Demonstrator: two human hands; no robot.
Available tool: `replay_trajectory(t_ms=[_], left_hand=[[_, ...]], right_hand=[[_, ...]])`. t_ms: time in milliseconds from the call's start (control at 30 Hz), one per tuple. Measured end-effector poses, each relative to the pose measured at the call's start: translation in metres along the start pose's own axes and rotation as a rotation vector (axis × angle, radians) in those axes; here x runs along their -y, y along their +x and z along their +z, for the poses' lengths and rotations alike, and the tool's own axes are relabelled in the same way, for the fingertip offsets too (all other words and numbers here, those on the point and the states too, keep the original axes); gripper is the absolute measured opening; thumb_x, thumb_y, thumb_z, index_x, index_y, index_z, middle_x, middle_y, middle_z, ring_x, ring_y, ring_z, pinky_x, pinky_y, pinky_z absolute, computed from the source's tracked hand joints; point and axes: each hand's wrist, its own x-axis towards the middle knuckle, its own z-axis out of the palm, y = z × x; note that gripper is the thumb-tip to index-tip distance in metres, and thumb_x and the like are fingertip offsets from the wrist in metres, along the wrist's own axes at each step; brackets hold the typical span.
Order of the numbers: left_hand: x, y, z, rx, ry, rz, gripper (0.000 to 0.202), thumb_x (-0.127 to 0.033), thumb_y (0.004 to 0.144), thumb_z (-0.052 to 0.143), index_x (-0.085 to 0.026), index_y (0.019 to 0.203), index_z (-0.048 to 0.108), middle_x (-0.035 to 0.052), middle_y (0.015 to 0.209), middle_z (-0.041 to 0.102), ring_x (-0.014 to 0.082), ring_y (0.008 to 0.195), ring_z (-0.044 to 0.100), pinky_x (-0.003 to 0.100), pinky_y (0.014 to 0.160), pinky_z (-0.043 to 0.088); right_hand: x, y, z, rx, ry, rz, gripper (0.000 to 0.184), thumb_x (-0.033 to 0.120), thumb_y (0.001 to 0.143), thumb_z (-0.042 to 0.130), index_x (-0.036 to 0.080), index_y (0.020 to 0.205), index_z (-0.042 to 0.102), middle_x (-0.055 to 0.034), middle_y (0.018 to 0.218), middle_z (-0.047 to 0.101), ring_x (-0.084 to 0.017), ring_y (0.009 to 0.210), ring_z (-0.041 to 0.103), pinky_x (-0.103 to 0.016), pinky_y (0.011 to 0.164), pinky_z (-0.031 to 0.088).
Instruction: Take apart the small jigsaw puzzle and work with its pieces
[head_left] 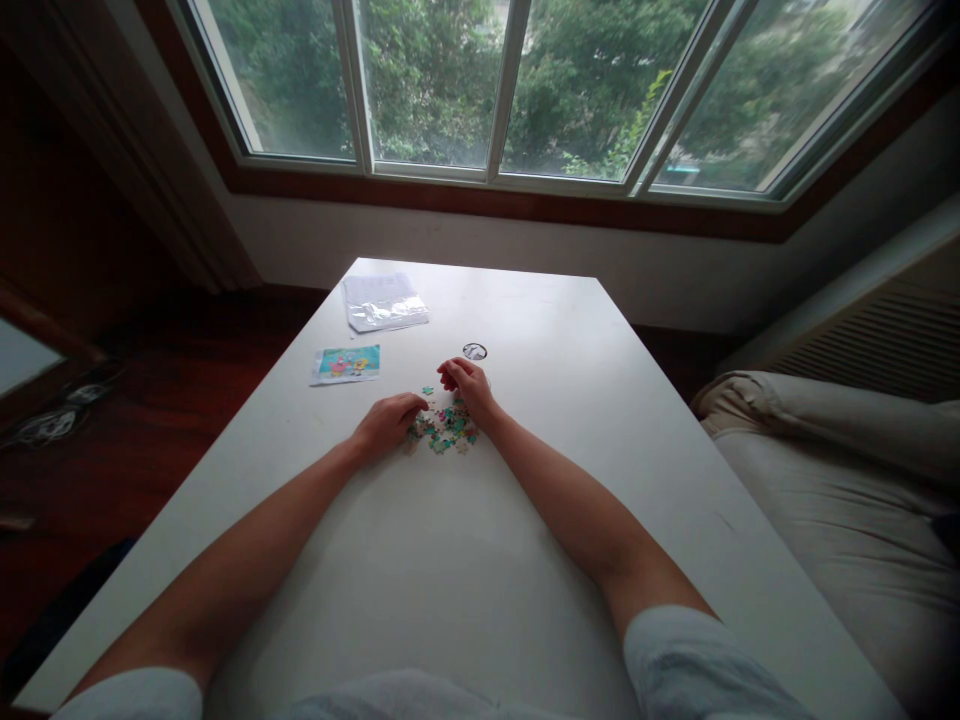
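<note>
A small pile of jigsaw puzzle pieces (pixel 444 436), teal, pink and pale, lies on the white table. My left hand (pixel 386 427) rests at the pile's left edge, its fingers closed together over the nearest pieces. Just above the right side of the pile is my right hand (pixel 466 384), with fingers curled inward. Whatever either hand's fingertips hold is too small or hidden to make out. One loose teal puzzle piece (pixel 427 391) sits between the two hands, apart from the pile.
A colourful cartoon picture card (pixel 349 363) lies left of the pile. Behind it is a clear plastic bag (pixel 385 302) with white paper. A small round black-and-white item (pixel 475 351) lies beyond my right hand. The table (pixel 420 590) stands before a window; a beige cushioned seat (pixel 832 470) is at right.
</note>
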Motion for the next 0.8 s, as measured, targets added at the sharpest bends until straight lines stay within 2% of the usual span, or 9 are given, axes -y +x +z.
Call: replay_trajectory(t_ms=[67,133,233,300,567,800], left_hand=[[-0.0006,-0.0005,0.0000,-0.027,-0.002,-0.025,0.027,-0.031,0.100,0.045,-0.024,0.106,0.070,0.0029,0.102,0.075,0.0178,0.090,0.068,0.029,0.084,0.050],[-0.0010,-0.0009,-0.0004,-0.047,0.024,-0.053,0.026,-0.036,0.099,0.049,-0.024,0.103,0.072,0.0011,0.089,0.074,0.0154,0.076,0.065,0.026,0.075,0.048],[-0.0016,-0.0014,-0.0020,-0.068,0.059,-0.092,0.026,-0.040,0.097,0.053,-0.022,0.099,0.072,-0.0029,0.068,0.065,0.0119,0.060,0.055,0.024,0.064,0.041],[-0.0023,-0.0014,-0.0036,-0.085,0.049,-0.114,0.028,-0.041,0.097,0.053,-0.021,0.098,0.072,-0.0036,0.065,0.063,0.0114,0.058,0.053,0.024,0.062,0.039],[-0.0051,-0.0003,-0.0071,-0.191,-0.081,-0.158,0.032,-0.038,0.101,0.044,-0.019,0.103,0.069,-0.0010,0.076,0.067,0.0139,0.068,0.058,0.025,0.069,0.044],[-0.0088,0.0016,-0.0073,-0.210,-0.118,-0.061,0.029,-0.026,0.100,0.041,-0.021,0.112,0.067,0.0051,0.104,0.067,0.0181,0.091,0.062,0.031,0.086,0.049]], right_hand=[[0.0008,0.0000,0.0005,-0.003,0.002,0.000,0.040,0.056,0.086,0.061,0.018,0.083,0.068,-0.0008,0.069,0.060,-0.012,0.061,0.053,-0.026,0.060,0.041],[0.0011,0.0001,0.0009,-0.006,0.003,0.003,0.038,0.055,0.086,0.060,0.017,0.083,0.068,-0.0010,0.069,0.060,-0.012,0.061,0.053,-0.026,0.059,0.041],[0.0009,-0.0001,0.0009,-0.006,0.007,0.008,0.037,0.053,0.087,0.060,0.017,0.084,0.068,-0.0012,0.069,0.061,-0.012,0.061,0.053,-0.025,0.058,0.040],[0.0008,-0.0004,0.0008,-0.008,0.007,0.016,0.037,0.053,0.087,0.060,0.017,0.084,0.068,-0.0013,0.070,0.061,-0.012,0.062,0.054,-0.025,0.058,0.040],[-0.0010,0.0006,0.0000,-0.002,0.012,0.011,0.039,0.056,0.086,0.061,0.017,0.083,0.068,-0.0014,0.070,0.061,-0.012,0.062,0.053,-0.026,0.059,0.040],[-0.0003,0.0003,0.0003,-0.003,0.005,0.023,0.039,0.056,0.085,0.061,0.018,0.083,0.069,-0.0015,0.070,0.062,-0.012,0.062,0.053,-0.026,0.058,0.040]])
